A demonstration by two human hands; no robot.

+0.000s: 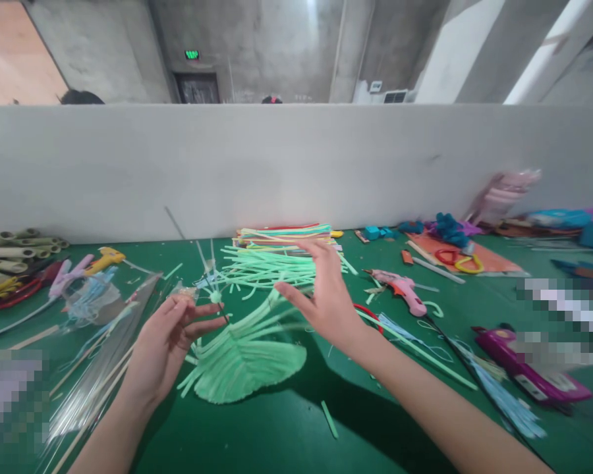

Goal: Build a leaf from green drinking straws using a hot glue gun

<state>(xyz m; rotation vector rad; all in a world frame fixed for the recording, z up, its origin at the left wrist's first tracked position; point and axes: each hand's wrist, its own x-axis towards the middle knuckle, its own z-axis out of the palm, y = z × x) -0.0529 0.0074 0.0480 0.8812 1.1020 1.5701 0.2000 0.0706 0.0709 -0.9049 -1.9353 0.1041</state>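
The left hand point(165, 342) pinches a thin wire stem point(220, 309) at frame centre, while the right hand point(326, 296) hovers open, empty, just right of it over the fringed green paper point(247, 362).

2 hands point(170, 329), 2 glue guns point(400, 289), 1 green fringe sheet point(247, 362)

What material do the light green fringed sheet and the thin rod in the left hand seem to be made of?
The fringed sheet looks like matte craft foam or thick paper: flat colour, no shine, soft cut strips. The rod, pinched in the left hand, looks like dark thin wire; it is too small to be sure.
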